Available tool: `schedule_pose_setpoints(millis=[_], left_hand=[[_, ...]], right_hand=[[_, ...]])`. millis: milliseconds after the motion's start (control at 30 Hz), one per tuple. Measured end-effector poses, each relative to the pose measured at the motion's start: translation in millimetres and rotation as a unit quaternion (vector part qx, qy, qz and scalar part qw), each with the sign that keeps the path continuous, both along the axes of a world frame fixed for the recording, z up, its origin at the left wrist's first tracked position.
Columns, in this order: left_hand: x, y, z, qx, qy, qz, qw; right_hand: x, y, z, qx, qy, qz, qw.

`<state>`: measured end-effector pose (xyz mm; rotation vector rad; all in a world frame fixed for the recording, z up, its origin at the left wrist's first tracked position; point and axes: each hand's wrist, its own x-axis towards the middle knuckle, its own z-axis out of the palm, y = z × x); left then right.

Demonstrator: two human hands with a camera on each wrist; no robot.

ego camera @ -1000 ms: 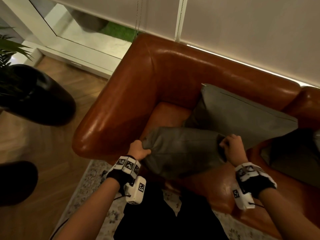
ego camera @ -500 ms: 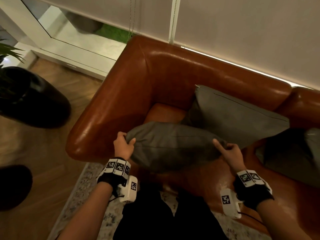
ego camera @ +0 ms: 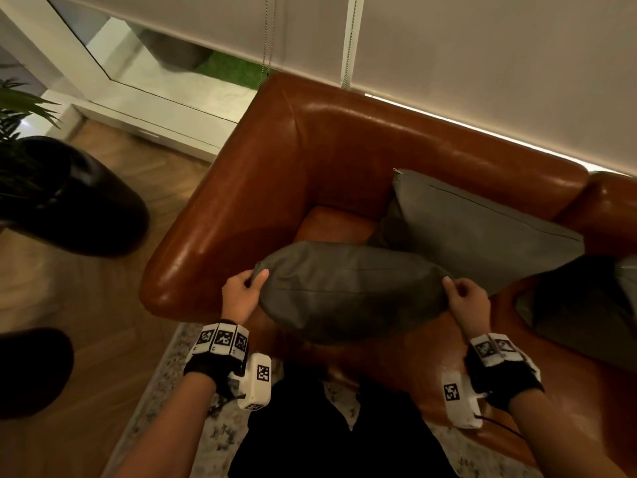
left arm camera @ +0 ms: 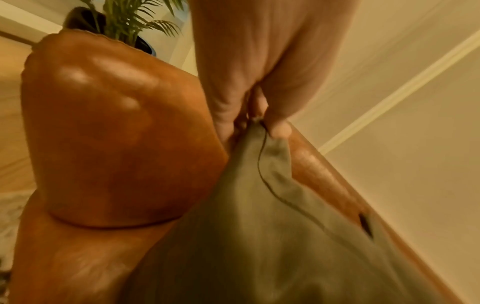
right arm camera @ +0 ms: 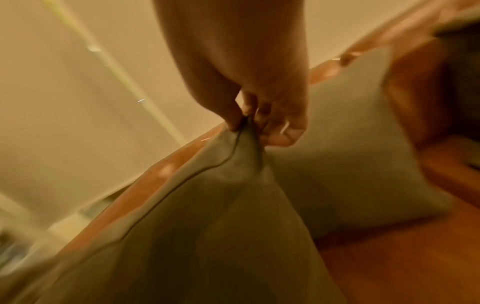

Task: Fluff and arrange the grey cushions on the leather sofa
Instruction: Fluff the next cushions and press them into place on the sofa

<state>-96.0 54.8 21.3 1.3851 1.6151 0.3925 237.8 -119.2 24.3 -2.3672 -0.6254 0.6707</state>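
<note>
A plump grey cushion [ego camera: 348, 291] hangs between my hands over the front of the brown leather sofa [ego camera: 310, 160]. My left hand [ego camera: 241, 294] pinches its left corner [left arm camera: 257, 131], thumb on top. My right hand [ego camera: 465, 298] pinches its right corner [right arm camera: 244, 131]. A second grey cushion [ego camera: 482, 229] leans against the sofa back behind it, also visible as the second grey cushion [right arm camera: 350, 154] in the right wrist view. A third, darker cushion [ego camera: 582, 305] lies on the seat at the right edge.
The sofa's rounded left arm [ego camera: 213, 243] is beside my left hand. A dark plant pot [ego camera: 76, 201] stands on the wooden floor to the left. A patterned rug [ego camera: 165, 401] lies under my feet. Blinds [ego camera: 482, 63] hang behind the sofa.
The held cushion has spread out wider and moved up and back over the seat. Both hands shifted from gripping bunched fabric to pinching its two end corners, farther apart.
</note>
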Motion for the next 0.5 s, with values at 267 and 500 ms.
schedule_pose_setpoints(millis=[267, 500], left_hand=[[-13, -2, 15, 0.156, 0.065, 0.078, 0.983], [23, -19, 26, 0.231, 0.024, -0.027, 0.972]], right_hand=[[-12, -10, 32, 0.048, -0.057, 0.046, 0.996], [-25, -20, 21, -0.168, -0.071, 0.038, 0.983]])
